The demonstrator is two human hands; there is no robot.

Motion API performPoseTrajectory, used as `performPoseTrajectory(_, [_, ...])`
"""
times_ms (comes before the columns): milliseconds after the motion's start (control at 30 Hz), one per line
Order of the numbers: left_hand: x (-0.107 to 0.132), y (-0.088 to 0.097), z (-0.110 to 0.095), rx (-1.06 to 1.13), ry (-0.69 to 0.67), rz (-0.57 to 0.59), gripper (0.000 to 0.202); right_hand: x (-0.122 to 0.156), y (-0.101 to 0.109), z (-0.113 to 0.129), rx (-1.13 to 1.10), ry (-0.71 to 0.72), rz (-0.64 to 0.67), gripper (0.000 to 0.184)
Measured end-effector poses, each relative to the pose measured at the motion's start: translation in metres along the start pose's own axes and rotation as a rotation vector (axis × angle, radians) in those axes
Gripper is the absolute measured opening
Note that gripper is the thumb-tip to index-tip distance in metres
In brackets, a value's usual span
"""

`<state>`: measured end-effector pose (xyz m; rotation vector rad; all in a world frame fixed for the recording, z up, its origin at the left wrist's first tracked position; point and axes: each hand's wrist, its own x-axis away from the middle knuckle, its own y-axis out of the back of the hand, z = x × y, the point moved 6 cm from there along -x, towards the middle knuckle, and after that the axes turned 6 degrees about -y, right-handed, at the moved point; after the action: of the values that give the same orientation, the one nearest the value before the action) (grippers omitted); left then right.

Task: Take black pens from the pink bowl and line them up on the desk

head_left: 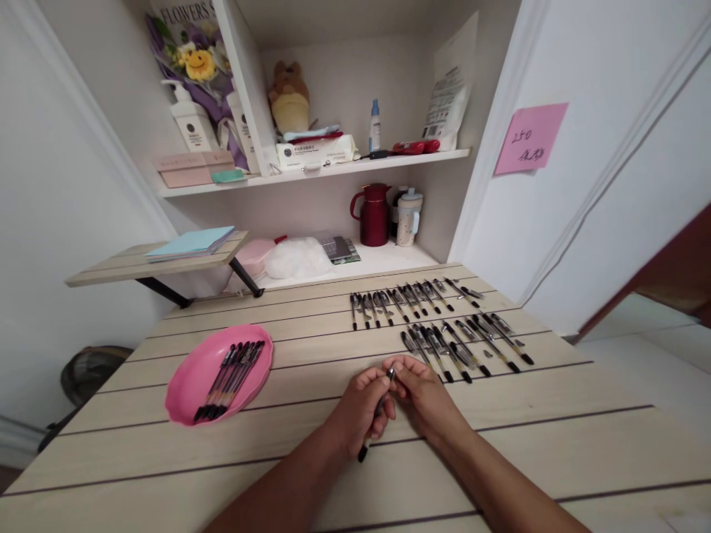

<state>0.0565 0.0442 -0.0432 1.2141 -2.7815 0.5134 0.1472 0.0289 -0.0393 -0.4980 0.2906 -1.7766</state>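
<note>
My left hand (361, 411) is closed around a black pen (373, 423), whose lower end sticks out below the fist toward me. My right hand (425, 392) pinches the pen's upper tip between its fingers. Both hands rest low over the wooden table (500, 444), near its middle. Just beyond my right hand lie two rows of several black pens (438, 322) side by side on the table. To the left, a pink plate (192, 370) holds several more black pens (230, 379).
Behind the table an open shelf holds a red jug (374, 215), a white cup (409, 217), bottles, a plush toy and a flower bouquet. A small raised stand (127, 265) with a blue booklet sits back left. A pink note (530, 138) hangs on the right wall.
</note>
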Motion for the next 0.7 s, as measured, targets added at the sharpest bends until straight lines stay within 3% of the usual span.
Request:
performPoseTrajectory(333, [-0.0004,0.0001,0.0004,0.017,-0.033,-0.001,0.025,0.0004,0.0028,-0.0017,0.100,0.036,-0.030,0.033])
performPoseTrajectory(567, [-0.0001,0.0003,-0.0017,0.060,-0.025,0.087,0.026,0.0046,-0.0025,0.0021,-0.039,0.005,0.054,0.032])
performPoseTrajectory(700, [0.0006,0.0013,-0.0021,0.051,-0.054,0.075,0.027,0.0034,-0.0028,-0.0019,-0.038,-0.024,0.055,0.032])
